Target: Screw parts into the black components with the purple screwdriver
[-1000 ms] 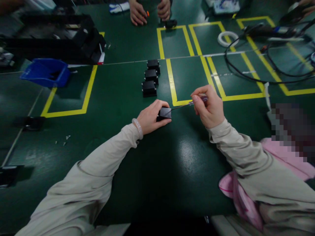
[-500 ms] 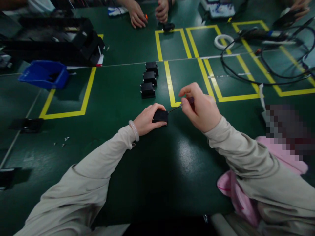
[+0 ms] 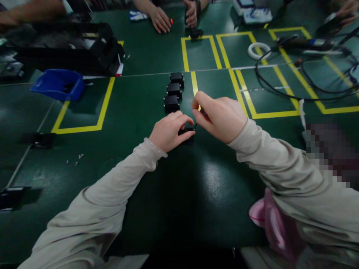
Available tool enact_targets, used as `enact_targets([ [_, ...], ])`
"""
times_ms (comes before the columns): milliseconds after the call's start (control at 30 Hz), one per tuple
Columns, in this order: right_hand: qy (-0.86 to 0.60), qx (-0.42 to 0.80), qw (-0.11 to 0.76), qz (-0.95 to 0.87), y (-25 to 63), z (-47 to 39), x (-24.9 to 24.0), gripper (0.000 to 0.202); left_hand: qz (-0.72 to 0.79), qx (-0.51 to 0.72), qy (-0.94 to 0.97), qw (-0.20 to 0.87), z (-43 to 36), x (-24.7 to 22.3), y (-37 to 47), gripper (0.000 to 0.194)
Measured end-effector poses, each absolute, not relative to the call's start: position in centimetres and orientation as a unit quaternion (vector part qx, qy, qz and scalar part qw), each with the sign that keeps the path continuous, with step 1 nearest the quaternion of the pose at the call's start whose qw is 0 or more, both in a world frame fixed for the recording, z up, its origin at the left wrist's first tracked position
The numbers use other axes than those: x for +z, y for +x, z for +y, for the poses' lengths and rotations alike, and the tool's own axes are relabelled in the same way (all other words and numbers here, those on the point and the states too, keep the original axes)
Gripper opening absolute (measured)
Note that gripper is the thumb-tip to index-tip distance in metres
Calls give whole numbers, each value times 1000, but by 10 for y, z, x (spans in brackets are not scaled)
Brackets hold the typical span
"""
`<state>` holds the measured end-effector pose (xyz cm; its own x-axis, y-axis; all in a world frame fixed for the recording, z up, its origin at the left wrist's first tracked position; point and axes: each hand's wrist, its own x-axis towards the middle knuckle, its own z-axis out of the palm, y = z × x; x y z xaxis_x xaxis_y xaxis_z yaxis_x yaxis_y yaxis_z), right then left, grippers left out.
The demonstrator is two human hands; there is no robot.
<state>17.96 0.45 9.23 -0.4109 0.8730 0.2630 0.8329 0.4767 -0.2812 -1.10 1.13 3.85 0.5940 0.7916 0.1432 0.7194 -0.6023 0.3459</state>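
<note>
Two hands of yours (image 3: 167,130) (image 3: 220,116) meet at one small black block (image 3: 188,141), which is on the table (image 3: 168,209). Your left hand grasps it, thumb and fingers around its sides, palm downward. Your right hand pinches a thin dark tool (image 3: 195,127) at the block's right end; its handle is mostly hidden. Your right wrist is raised, and both forearms reach inward to the block. I judge that the tool is working at this end, so the next move calls for a steady block and a well-aligned tip. Beyond the block, three similar blocks (image 3: 171,102) make a row. To its left are small pale pieces (image 3: 80,156); farther left and beyond is a blue bin (image 3: 75,89).
</note>
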Motion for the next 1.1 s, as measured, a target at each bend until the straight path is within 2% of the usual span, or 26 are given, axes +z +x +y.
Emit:
enact_targets([
  [167, -497, 63, 174, -848, 183, 8, 93, 12, 479, 24, 872, 102, 15, 53, 12, 21],
  [300, -485, 62, 151, -859, 181, 7, 99, 22, 502, -24, 862, 69, 17, 64, 27, 12],
  [433, -485, 55, 123, -864, 182, 6, 101, 25, 514, -58, 854, 63, 16, 69, 35, 16],
  [767, -458, 42, 155, -874, 190, 8, 94, 28, 501, -71, 859, 73, 16, 73, 39, 19],
  [1000, -417, 44, 199, -886, 202, 7, 91, 20, 502, -111, 854, 81, 13, 79, 43, 26],
  [1100, -409, 56, 245, -877, 212, 9, 95, 17, 497, -130, 854, 79, 11, 80, 45, 28],
])
